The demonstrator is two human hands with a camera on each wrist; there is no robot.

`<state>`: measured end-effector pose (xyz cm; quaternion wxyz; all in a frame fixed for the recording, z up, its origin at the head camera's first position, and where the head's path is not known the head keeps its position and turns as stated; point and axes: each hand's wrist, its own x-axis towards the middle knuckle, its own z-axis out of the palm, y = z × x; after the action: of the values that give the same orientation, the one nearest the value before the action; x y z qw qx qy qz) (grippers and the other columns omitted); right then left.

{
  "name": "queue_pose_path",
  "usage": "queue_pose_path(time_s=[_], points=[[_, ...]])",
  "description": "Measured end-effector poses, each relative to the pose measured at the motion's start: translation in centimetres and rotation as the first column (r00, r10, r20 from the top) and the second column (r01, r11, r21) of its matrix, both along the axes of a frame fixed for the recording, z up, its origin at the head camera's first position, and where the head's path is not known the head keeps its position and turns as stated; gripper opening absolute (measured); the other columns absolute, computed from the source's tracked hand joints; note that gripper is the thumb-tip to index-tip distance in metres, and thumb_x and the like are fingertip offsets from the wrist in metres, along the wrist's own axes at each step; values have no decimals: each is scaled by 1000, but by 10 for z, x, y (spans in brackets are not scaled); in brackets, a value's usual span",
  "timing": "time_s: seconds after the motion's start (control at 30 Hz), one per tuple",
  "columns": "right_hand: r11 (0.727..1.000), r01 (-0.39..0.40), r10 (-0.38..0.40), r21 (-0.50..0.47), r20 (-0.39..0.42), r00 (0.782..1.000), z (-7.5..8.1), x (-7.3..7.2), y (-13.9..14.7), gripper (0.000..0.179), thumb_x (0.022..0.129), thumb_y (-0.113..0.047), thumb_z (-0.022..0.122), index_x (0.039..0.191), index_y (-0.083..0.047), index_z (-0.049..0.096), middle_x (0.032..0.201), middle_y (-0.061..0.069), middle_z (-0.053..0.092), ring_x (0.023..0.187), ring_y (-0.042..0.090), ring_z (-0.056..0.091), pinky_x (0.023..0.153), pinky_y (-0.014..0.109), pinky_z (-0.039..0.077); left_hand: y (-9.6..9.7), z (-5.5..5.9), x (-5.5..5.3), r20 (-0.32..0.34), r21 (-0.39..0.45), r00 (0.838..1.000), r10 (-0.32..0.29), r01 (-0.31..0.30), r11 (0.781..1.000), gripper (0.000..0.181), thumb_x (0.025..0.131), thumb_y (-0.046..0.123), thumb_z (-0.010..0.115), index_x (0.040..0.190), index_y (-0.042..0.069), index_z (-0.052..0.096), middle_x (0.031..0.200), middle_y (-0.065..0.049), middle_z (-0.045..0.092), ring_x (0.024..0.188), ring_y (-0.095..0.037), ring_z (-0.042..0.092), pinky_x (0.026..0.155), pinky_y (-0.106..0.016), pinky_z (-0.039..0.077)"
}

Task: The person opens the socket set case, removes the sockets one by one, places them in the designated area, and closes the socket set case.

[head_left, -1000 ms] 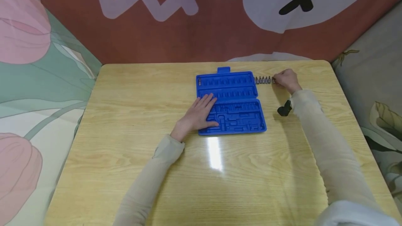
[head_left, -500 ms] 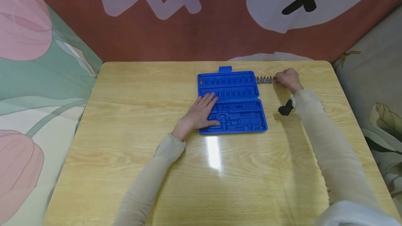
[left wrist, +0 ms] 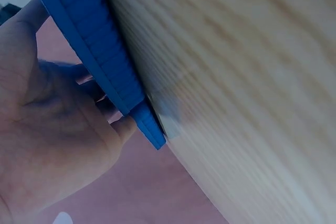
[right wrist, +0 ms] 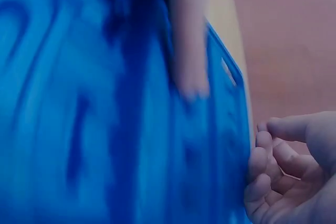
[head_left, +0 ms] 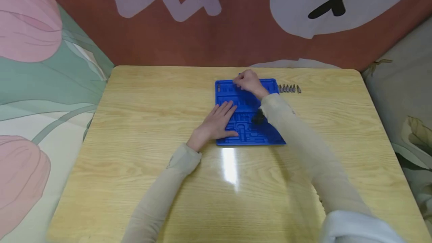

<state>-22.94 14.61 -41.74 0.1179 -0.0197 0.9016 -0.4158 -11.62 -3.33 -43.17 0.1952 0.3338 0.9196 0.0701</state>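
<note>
A blue plastic tool case (head_left: 224, 143) lies unfolded on the table, its moulded slots facing up. My left hand (head_left: 217, 121) rests flat with spread fingers on its left side, and the left wrist view shows the palm (left wrist: 58, 124) against the case edge (left wrist: 100, 56). My right hand (head_left: 249, 81) is above the far half of the case, thumb and fingers pinched together on what seems a small metal bit, mostly hidden by the fingers. One metal bit (head_left: 218, 88) sits in the far left slot. Several more metal bits (head_left: 287, 88) stand in a row right of the case.
The wooden table (head_left: 148, 123) meets a reddish printed backdrop (head_left: 162, 44) just behind the case. A black device (head_left: 258, 117) hangs at my right wrist, over the case. Light reflects off the table in front of the case.
My right hand has left the row of bits and moved left over the far half of the case. A tilted bit now shows at the row's right end. My left hand stays put.
</note>
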Motion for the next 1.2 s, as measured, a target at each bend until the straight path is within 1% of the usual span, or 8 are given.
queue_pose_path(time_s=[0.1, 0.23, 0.37, 0.5, 0.57, 0.8, 1.0, 1.2], points=[[999, -24, 24, 24, 25, 999, -8, 2, -23, 27, 96, -20, 60, 102, 3, 74, 90, 16, 71, 75, 25, 63, 85, 39, 50, 4, -1, 1, 0, -7, 1000, -18, 18, 1000, 98, 89, 65, 52, 156, 9, 6, 161, -11, -1, 147, -26, -2, 118, -40, -2], [996, -2, 1, 84, 13, 1000, -13, 4, -40, 27, 96, -19, 59, 94, 2, 75, 85, 14, 71, 73, 23, 59, 77, 38, 48, 7, -1, 3, 4, -26, 1000, -27, 27, 999, 99, 88, 66, 51, 156, 10, 6, 161, -10, -1, 147, -26, -3, 118, -39, -2], [998, 7, -7, 56, 1, 1000, -10, 4, -46, 27, 97, -15, 56, 94, 4, 75, 88, 16, 72, 81, 28, 63, 101, 38, 40, 7, 0, 3, -7, -33, 1000, -15, 14, 999, 99, 88, 66, 52, 156, 11, 7, 161, -10, 0, 147, -25, -3, 118, -39, -2], [1000, 5, -5, -6, 20, 1000, -9, 3, -48, 26, 98, -15, 56, 99, 4, 74, 95, 18, 72, 99, 28, 63, 117, 40, 14, 6, 2, 2, -15, -33, 1000, -11, 11, 999, 99, 88, 66, 52, 156, 11, 7, 161, -10, 0, 147, -25, -2, 118, -39, -2], [999, 11, -9, -36, 43, 999, -10, 3, -49, 26, 98, -16, 56, 100, 3, 74, 98, 17, 71, 104, 27, 62, 117, 40, 15, 5, 3, 2, -11, -32, 1000, -11, 10, 999, 99, 88, 66, 52, 156, 10, 7, 161, -10, 0, 147, -25, -2, 118, -39, -2], [985, 85, -65, -151, 132, 989, -14, 3, -52, 24, 95, -16, 62, 105, 3, 72, 108, 17, 68, 108, 28, 60, 97, 39, 46, 4, 5, 3, 9, -38, 1000, -6, 6, 999, 99, 89, 65, 52, 156, 10, 5, 161, -10, -2, 147, -25, -4, 117, -40, -2], [969, 119, -87, -217, 151, 985, -14, 0, -54, 26, 93, -17, 66, 108, 4, 71, 111, 17, 68, 107, 27, 61, 94, 37, 48, 3, 6, 3, 8, -39, 1000, 2, -2, 999, 99, 89, 65, 52, 156, 9, 4, 161, -11, -2, 147, -26, -3, 117, -41, -2], [980, 71, -39, -188, 166, 985, -13, 0, -53, 28, 92, -19, 67, 108, 4, 71, 117, 15, 66, 112, 26, 58, 98, 37, 46, 2, 6, 2, -2, -39, 1000, -4, 4, 999, 99, 89, 64, 52, 155, 9, 5, 161, -12, 0, 147, -27, -2, 118, -41, -1]])
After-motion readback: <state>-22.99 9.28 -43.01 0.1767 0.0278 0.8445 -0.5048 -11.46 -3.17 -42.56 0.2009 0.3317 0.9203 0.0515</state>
